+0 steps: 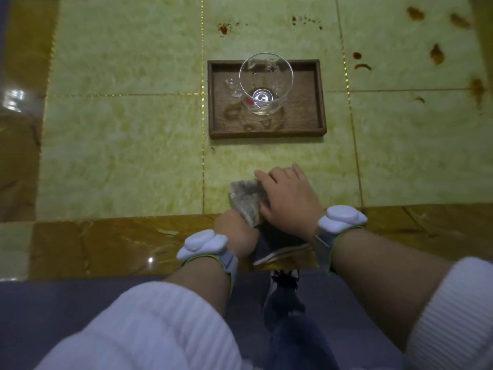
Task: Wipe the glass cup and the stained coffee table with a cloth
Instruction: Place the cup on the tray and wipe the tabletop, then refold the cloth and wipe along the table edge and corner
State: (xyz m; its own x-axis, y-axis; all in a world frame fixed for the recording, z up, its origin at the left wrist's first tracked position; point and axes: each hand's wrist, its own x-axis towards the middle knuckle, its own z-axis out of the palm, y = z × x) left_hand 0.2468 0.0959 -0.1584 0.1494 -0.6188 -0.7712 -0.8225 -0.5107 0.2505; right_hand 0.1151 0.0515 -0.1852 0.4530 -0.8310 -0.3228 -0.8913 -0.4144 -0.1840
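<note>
A clear glass cup [265, 84] stands upright on a dark wooden tray [318, 102] in the middle of the green marble coffee table [120, 142]. Brown stains [437, 53] dot the table at the far right, and smaller specks [224, 28] lie beyond the tray. A grey cloth [245, 200] lies at the table's near edge. My left hand [236, 232] grips the cloth's near end. My right hand [288, 198] lies over the cloth's right side with its fingers extended. Both hands are well short of the cup.
A brown border [106, 244] runs along the table's near and left edges. Wet rings [234, 113] mark the tray floor beside the cup. Below the table edge are my knees and a shoe [282, 289] on a grey floor.
</note>
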